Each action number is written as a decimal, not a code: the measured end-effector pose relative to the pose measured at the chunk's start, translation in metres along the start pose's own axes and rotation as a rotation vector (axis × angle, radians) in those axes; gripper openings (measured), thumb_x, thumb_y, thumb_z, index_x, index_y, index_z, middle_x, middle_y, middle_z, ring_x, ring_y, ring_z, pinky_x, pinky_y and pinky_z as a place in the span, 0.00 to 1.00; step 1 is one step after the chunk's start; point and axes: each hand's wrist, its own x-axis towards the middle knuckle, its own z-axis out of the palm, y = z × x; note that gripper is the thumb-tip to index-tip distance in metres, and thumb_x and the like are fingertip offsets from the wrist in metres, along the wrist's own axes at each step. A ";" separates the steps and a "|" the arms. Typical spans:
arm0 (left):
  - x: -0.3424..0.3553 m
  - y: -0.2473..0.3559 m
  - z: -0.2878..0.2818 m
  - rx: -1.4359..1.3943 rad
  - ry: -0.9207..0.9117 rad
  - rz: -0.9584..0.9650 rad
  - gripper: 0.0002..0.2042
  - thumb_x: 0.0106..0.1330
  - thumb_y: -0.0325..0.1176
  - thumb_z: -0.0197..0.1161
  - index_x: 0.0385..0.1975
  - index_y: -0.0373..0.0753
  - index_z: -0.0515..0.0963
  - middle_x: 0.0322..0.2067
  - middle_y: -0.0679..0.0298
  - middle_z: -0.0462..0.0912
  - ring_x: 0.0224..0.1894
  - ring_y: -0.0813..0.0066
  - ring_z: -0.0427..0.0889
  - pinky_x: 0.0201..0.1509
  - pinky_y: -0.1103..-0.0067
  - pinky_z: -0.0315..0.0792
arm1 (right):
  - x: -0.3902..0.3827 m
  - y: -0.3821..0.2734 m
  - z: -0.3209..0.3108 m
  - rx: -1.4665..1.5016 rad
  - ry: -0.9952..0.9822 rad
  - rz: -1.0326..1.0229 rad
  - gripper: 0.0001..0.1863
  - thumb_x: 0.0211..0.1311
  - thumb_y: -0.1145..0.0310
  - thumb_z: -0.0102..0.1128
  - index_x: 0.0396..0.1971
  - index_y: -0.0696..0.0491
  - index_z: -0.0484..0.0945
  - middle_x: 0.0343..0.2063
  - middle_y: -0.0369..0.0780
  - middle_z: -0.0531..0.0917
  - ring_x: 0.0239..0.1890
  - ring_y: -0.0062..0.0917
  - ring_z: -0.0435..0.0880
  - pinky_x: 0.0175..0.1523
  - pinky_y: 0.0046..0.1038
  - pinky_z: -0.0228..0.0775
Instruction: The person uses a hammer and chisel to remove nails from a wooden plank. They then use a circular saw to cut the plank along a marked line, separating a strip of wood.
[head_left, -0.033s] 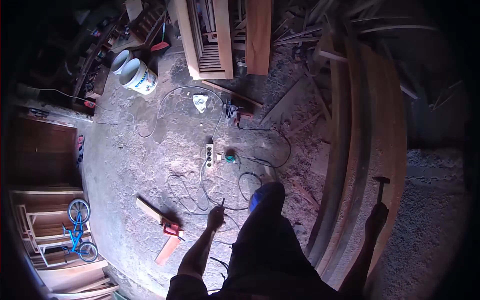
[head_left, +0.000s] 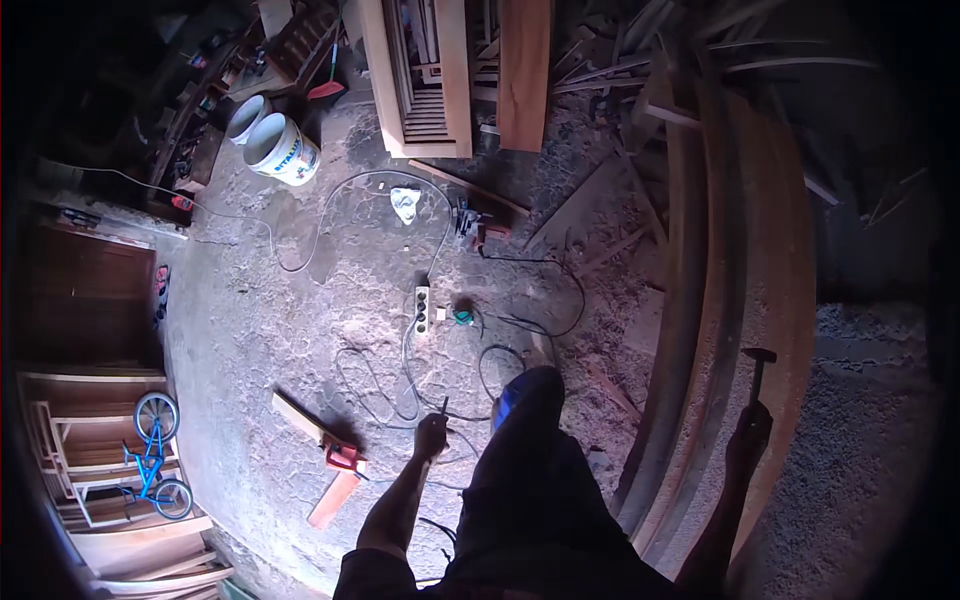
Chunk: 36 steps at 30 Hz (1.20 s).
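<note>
My right hand [head_left: 750,430] is closed round the handle of a hammer [head_left: 759,368], held up over the long wooden boards [head_left: 755,260] on the right. My left hand [head_left: 431,436] is closed too, above the floor left of my knee. A thin dark rod-like thing pokes out of its top and side; its kind is too dark to make out. Below it, black cables [head_left: 375,385] lie in loops. To the left a red power tool [head_left: 343,457] rests by two pieces of wood, one of them a pale strip [head_left: 298,419].
A power strip [head_left: 422,310] and a green item [head_left: 463,317] lie mid-floor, with a red-handled tool [head_left: 490,234] farther off. White buckets [head_left: 283,150], a wooden frame [head_left: 455,90] and a plank [head_left: 523,80] stand at the back. A blue bicycle [head_left: 153,465] is at the left.
The view has shifted very slightly. The hammer and my right hand appear a touch higher and farther left; my left hand keeps its place.
</note>
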 end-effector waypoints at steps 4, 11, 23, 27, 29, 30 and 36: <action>0.037 -0.052 -0.016 0.127 0.147 0.036 0.16 0.78 0.38 0.53 0.55 0.34 0.76 0.37 0.53 0.87 0.26 0.65 0.88 0.25 0.70 0.80 | -0.031 -0.124 0.046 0.536 -0.604 0.419 0.21 0.80 0.58 0.50 0.65 0.53 0.72 0.32 0.44 0.85 0.29 0.32 0.86 0.36 0.37 0.77; 0.094 -0.056 -0.062 -0.369 0.175 -0.339 0.15 0.76 0.37 0.54 0.49 0.28 0.75 0.37 0.47 0.88 0.25 0.55 0.90 0.18 0.66 0.80 | -0.090 -0.263 0.296 0.543 -1.064 0.271 0.19 0.69 0.61 0.59 0.51 0.59 0.80 0.25 0.42 0.83 0.28 0.28 0.84 0.35 0.35 0.74; 0.329 -0.070 -0.181 -0.062 0.294 -0.229 0.33 0.77 0.43 0.53 0.72 0.29 0.50 0.68 0.35 0.60 0.67 0.43 0.62 0.66 0.65 0.61 | -0.073 -0.444 0.709 0.089 -1.226 -0.210 0.23 0.61 0.65 0.56 0.52 0.63 0.74 0.42 0.60 0.85 0.45 0.52 0.88 0.49 0.51 0.79; 0.287 -0.023 -0.188 0.205 -0.039 -0.150 0.37 0.77 0.43 0.55 0.78 0.34 0.47 0.72 0.33 0.61 0.74 0.39 0.63 0.75 0.61 0.62 | -0.055 -0.456 0.768 -0.058 -1.181 -0.384 0.18 0.62 0.66 0.60 0.48 0.60 0.78 0.36 0.53 0.83 0.42 0.46 0.87 0.45 0.49 0.78; 0.234 -0.002 -0.176 0.255 -0.267 -0.071 0.35 0.75 0.41 0.60 0.77 0.37 0.55 0.70 0.39 0.67 0.72 0.42 0.68 0.72 0.62 0.67 | -0.037 -0.453 0.783 -0.131 -0.865 -0.705 0.15 0.60 0.66 0.61 0.44 0.59 0.78 0.33 0.50 0.82 0.41 0.43 0.85 0.44 0.46 0.78; 0.208 0.005 -0.167 0.257 -0.292 0.128 0.35 0.74 0.42 0.62 0.76 0.37 0.58 0.70 0.40 0.68 0.72 0.42 0.69 0.72 0.62 0.68 | -0.024 -0.454 0.792 -0.195 -0.773 -0.845 0.14 0.59 0.66 0.62 0.42 0.58 0.79 0.32 0.49 0.80 0.40 0.43 0.84 0.44 0.44 0.78; 0.170 0.019 -0.119 0.445 -0.235 0.507 0.31 0.60 0.37 0.73 0.65 0.39 0.74 0.63 0.46 0.75 0.69 0.38 0.67 0.73 0.51 0.64 | 0.097 -0.472 0.861 -0.589 -0.401 -1.133 0.15 0.64 0.63 0.58 0.45 0.56 0.82 0.47 0.44 0.80 0.55 0.34 0.77 0.56 0.34 0.73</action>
